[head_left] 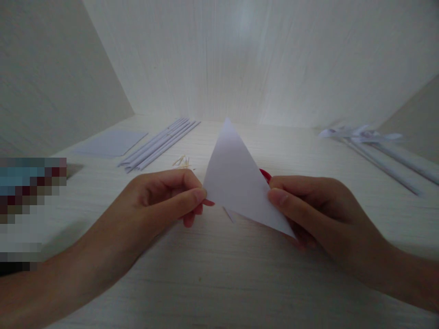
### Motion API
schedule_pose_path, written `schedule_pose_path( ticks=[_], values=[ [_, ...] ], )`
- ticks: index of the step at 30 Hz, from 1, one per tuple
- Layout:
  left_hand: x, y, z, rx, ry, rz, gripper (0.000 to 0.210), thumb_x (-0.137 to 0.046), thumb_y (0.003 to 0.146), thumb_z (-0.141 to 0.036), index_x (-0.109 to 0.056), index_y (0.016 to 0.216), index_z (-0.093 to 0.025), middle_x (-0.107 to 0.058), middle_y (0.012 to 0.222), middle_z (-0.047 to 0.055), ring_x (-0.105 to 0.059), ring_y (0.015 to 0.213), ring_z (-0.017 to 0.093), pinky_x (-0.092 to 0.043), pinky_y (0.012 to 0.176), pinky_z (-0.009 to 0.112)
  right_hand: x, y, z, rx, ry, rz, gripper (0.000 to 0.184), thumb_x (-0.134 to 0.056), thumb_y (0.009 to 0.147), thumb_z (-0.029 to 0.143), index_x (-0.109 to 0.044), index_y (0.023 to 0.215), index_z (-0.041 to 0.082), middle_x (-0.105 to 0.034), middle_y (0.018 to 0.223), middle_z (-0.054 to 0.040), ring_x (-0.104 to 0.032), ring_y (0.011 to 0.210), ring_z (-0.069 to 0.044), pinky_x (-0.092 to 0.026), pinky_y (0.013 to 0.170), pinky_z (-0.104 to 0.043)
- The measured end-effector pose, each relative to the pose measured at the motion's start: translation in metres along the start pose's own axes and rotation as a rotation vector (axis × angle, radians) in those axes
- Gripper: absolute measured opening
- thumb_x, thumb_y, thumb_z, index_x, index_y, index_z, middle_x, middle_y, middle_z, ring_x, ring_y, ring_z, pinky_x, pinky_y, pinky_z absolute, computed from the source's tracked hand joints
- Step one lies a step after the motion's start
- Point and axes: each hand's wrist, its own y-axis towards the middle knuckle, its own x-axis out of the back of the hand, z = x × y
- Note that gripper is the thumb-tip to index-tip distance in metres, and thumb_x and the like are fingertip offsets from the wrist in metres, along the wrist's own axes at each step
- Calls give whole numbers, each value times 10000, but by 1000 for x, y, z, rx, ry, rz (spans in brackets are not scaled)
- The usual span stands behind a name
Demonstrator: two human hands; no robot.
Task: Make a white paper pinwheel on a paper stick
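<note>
A white sheet of paper folded into a triangle (233, 178) is held up over the table, its point away from me. My left hand (174, 194) pinches its left lower edge between thumb and fingers. Closed on the paper's right side is my right hand (312, 205), with the thumb on top and the fingers underneath. A red curved piece (265, 174) shows behind the paper by my right fingers; the rest of it is hidden. Below the paper's lower edge a thin pale sliver (228, 214) sticks out, and I cannot tell what it belongs to.
Several rolled paper tubes (157, 145) lie back left, beside a stack of flat paper (111, 141). Small thin sticks (183, 161) lie in front of them. Paper pinwheel-like shapes on tubes (363, 133) rest at the right. A blurred-out object (27, 192) is at far left.
</note>
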Motion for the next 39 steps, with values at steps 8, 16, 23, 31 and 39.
schedule_pose_path(
  ticks=[8,16,23,31,39],
  values=[
    [0,0,1,26,-19,46,240,-640,763,-330,-604,571,-191,-597,613,-25,-536,604,88,-410,528,140,0,2,2,-42,23,13,347,-461,930,251,-512,589,211,-404,445,56,-340,355,-58,-190,291,-198],
    [0,-1,-2,41,-64,91,176,-654,755,-294,-670,596,-219,-617,592,-43,-537,572,76,-415,533,127,1,2,2,0,-118,-18,383,-473,933,266,-503,556,209,-412,425,49,-357,361,-69,-228,309,-204],
    [-1,-1,-5,41,-42,72,213,-671,764,-315,-648,576,-217,-602,586,-41,-532,577,81,-407,519,130,0,1,4,-11,-30,-48,349,-483,924,278,-534,585,212,-422,441,44,-352,360,-69,-209,301,-210],
    [0,-1,-2,25,-41,26,219,-668,772,-307,-624,583,-204,-585,592,-49,-529,587,67,-409,530,111,0,0,4,12,-13,-63,362,-491,915,275,-530,563,199,-411,445,38,-331,377,-64,-179,308,-220],
    [-1,-1,-3,11,-66,17,198,-659,769,-255,-623,582,-199,-584,590,-49,-526,582,64,-414,539,109,1,-2,2,43,-59,-53,399,-479,922,274,-481,529,205,-415,423,37,-330,362,-71,-189,322,-242]
  ],
)
